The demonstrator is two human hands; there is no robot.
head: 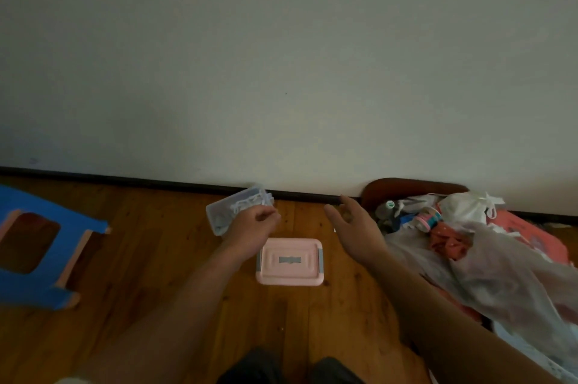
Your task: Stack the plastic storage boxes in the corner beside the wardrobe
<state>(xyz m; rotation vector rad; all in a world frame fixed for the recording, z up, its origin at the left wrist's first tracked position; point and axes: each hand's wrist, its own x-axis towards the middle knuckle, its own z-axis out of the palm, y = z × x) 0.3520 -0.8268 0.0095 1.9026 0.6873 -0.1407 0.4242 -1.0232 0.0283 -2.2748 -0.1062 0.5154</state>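
A pale wall is meeting the wooden floor, with a blue stool sitting at the left and a bag pile sprawling at the right. The pink box is lying lidded on the floor between the forearms. The clear box is tilting near the skirting (contents blurred), with the left hand curling its fingers on the box's near corner. The right hand is hovering, fingers apart.

Two plastic boxes, one pink box and one clear box, plus one blue stool
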